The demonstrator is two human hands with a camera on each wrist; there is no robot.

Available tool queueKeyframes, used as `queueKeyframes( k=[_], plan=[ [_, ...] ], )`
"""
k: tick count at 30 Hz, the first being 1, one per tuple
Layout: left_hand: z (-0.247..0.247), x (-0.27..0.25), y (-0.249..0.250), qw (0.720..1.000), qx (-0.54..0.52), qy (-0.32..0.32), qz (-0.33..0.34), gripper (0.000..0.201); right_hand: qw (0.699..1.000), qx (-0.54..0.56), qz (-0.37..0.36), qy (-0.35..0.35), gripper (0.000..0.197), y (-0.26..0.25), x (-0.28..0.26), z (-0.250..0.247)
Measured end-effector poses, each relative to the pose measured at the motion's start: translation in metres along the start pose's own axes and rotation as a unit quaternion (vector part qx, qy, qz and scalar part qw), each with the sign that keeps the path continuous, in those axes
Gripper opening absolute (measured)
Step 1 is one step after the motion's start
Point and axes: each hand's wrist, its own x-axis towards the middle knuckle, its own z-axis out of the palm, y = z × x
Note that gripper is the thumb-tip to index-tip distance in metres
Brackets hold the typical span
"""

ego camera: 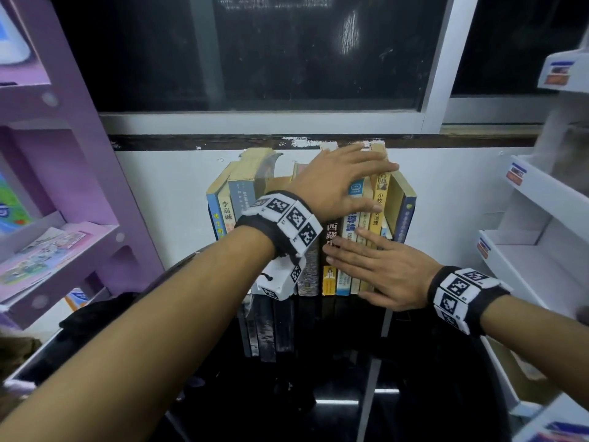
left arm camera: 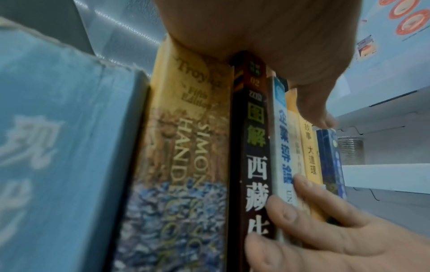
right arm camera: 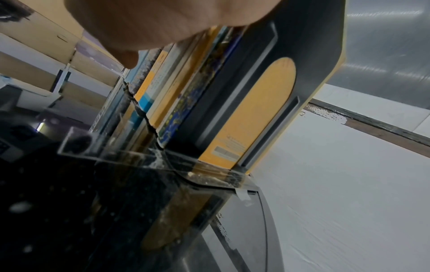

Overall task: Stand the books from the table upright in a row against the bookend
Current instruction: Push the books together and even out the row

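Observation:
A row of books (ego camera: pixel 379 205) stands upright on the black glossy table (ego camera: pixel 334 393) against the white wall. My left hand (ego camera: pixel 344 183) lies flat across the tops of the right-hand books, fingers straight. My right hand (ego camera: pixel 382 269) presses its straight fingers (left arm camera: pixel 314 230) against the lower spines of the black book (left arm camera: pixel 253 147) and its thin neighbours. A dark blue book (ego camera: pixel 406 218) ends the row on the right. In the right wrist view a dark bookend (right arm camera: pixel 309 27) with an arched cut-out stands against that end. The left-hand books (ego camera: pixel 242 193) lean slightly.
A purple shelf unit (ego camera: pixel 63 154) with picture books stands at the left. White shelves (ego camera: pixel 541 202) rise at the right. A dark window (ego camera: pixel 287 52) sits above the wall. A clear plate (right arm camera: pixel 139 156) lies under the books. Dark cloth (ego camera: pixel 95 314) lies at the table's left.

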Motion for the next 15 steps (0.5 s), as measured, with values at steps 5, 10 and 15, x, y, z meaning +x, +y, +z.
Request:
queueKeyframes(
  k=[5,10,15],
  plan=[
    [0.0052,-0.0007,-0.0062,0.999,-0.034,0.041,-0.005,0.060,1.000,0.009,-0.012,0.001,0.075,0.0049,0.0039,0.0068],
    [0.0065,-0.0008,-0.0090,0.997,-0.046,0.062,-0.006,0.056,1.000,0.010,-0.017,0.007,0.076,0.0054,0.0059,0.0088],
    [0.0054,-0.0013,-0.0077,0.998,-0.034,0.061,0.002,0.056,1.000,0.009,-0.008,0.007,0.076,0.0032,0.0050,0.0095]
  ],
)
